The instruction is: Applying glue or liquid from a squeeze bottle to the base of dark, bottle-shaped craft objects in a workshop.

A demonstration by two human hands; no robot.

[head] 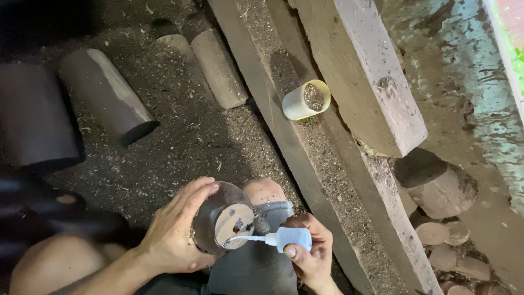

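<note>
- Sawdust-strewn ground (180,136) with planks and log pieces.
- Left hand (174,235), fingers wrapped around a round wood block (224,223).
- Right hand (311,254), fingers clamped on a small white squeeze bottle (286,239), nozzle touching the block's face.

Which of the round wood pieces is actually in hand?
The dark round piece with the pale cut face, gripped by the left hand at the knee. The other log pieces lie loose on the sawdust floor.

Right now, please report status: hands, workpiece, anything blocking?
Left hand grips round wood piece. Right hand holds squeeze bottle, nozzle at cut face. Nothing between them.
</note>
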